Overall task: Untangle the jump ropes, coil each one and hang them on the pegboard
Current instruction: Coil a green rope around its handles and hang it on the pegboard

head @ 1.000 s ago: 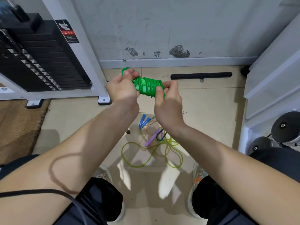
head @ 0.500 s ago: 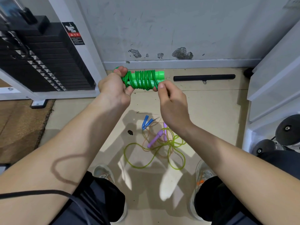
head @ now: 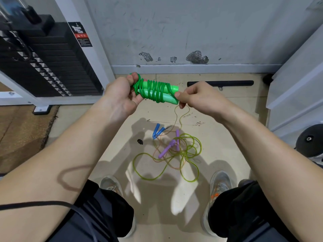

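Green rope (head: 155,91), wound round its handles, is held between our hands at twelve o'clock from the tangle (head: 165,151); our left hand (head: 120,95) grips one end, our right hand (head: 197,96) pinches the other.

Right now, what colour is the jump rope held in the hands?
Green jump rope, best in head view.

Scuffed grey wall (head: 174,28) with chipped paint, beige tile floor (head: 218,123), black weight stack (head: 49,63) at left, brown mat (head: 19,133).
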The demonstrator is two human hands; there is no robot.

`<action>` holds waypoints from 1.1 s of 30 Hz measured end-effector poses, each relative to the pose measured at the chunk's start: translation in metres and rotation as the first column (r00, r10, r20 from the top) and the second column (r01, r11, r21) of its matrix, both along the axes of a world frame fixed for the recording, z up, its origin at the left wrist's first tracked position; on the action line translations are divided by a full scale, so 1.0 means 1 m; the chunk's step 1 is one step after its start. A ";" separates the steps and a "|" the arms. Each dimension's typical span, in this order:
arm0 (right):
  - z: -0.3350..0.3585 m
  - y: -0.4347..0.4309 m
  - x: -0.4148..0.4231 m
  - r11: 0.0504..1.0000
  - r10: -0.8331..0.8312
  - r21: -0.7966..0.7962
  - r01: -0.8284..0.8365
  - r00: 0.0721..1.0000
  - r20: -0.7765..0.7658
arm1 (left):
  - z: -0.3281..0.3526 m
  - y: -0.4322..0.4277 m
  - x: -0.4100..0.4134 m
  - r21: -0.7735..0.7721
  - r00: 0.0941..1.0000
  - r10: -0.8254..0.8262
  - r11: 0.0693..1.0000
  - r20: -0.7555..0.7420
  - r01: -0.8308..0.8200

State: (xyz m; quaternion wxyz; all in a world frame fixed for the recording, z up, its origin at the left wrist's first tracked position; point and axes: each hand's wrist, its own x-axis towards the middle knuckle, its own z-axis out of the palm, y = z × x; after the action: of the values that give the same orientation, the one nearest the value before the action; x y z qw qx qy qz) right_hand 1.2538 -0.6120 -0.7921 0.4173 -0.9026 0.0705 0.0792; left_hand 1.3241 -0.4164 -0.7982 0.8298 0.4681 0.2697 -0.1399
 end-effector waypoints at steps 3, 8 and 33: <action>-0.002 -0.005 -0.001 0.997 0.004 0.075 -0.008 0.998 0.059 | 0.002 -0.001 -0.001 -0.018 1.000 -0.015 1.000 -0.024 0.015; -0.006 -0.013 -0.002 0.997 0.055 0.039 -0.060 0.991 0.123 | 0.003 -0.002 -0.002 -0.037 0.997 -0.056 0.998 -0.045 0.055; -0.031 0.005 -0.006 0.789 0.068 0.595 -0.151 0.985 0.159 | 0.002 -0.004 -0.013 0.009 0.985 -0.166 0.986 0.048 0.166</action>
State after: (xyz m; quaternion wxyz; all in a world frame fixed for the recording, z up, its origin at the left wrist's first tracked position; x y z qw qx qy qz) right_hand 1.2480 -0.6073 -0.8233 0.6820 -0.7277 -0.0381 0.0630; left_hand 1.3112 -0.4201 -0.7963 0.8204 0.4943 0.2098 -0.1964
